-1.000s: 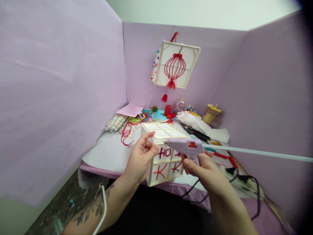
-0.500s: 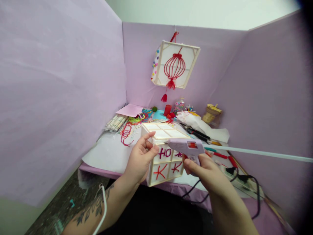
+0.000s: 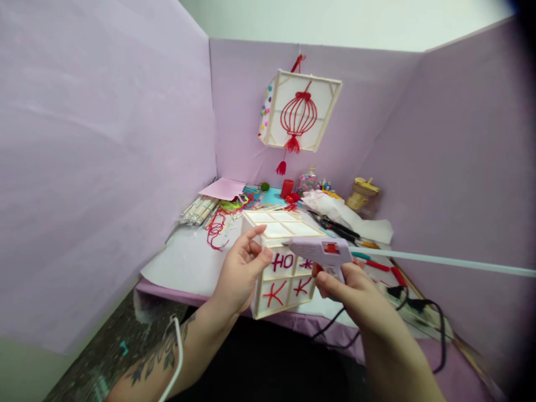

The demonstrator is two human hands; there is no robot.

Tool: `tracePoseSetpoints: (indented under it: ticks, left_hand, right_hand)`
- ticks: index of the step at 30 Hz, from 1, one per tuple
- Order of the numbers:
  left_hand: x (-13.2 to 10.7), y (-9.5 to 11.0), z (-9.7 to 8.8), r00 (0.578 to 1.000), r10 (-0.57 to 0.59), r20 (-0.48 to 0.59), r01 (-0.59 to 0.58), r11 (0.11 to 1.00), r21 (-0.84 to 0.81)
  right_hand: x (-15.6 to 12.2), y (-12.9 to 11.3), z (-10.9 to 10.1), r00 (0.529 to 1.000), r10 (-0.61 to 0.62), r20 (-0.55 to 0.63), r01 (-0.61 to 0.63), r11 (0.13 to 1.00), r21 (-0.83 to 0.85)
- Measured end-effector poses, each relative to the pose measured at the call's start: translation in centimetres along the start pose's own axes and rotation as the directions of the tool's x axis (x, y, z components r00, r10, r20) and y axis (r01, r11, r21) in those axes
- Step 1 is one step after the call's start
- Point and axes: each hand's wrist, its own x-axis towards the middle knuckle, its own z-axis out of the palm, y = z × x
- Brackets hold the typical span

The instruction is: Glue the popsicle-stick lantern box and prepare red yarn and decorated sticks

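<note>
My left hand (image 3: 245, 268) grips the near left corner of a white box lantern (image 3: 272, 307) framed in pale wooden sticks. Purple and red letter shapes mark the lantern's front panels, and its top is split into white panes. Wrapped round the handle of a lilac hot glue gun (image 3: 312, 249), my right hand (image 3: 352, 290) holds the gun level in front of the lantern. The nozzle points left, at the upper front edge close to my left fingertips; whether it touches, I cannot tell. A long clear glue stick (image 3: 444, 262) juts from the gun's back.
A finished lantern (image 3: 310, 111) with a red tassel hangs above the table. Behind lie wooden sticks (image 3: 200, 209), red cord (image 3: 215, 230) and a jar of pompoms (image 3: 307, 180). Pliers (image 3: 335, 224), markers (image 3: 377, 265), a power strip (image 3: 422, 314) and a yellow cup (image 3: 362, 194) are on the right.
The glue gun in my right hand has shifted very slightly to the right. My left hand and the lantern it grips have stayed in place.
</note>
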Motion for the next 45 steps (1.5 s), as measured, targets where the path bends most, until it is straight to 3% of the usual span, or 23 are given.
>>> tracePoseSetpoints:
  ticks: [34, 45]
  left_hand:
    - [-0.1, 0.27, 0.16, 1.0, -0.01, -0.007, 0.01, 1.0, 0.008]
    - [-0.07, 0.19, 0.14, 1.0, -0.013, -0.015, 0.013, 1.0, -0.004]
  right_hand:
    - [-0.11, -0.78, -0.1, 1.0, 0.005, 0.011, -0.004, 0.996, -0.086]
    - [-0.08, -0.17, -0.38, 0.998, 0.036, -0.056, -0.041, 0.995, -0.096]
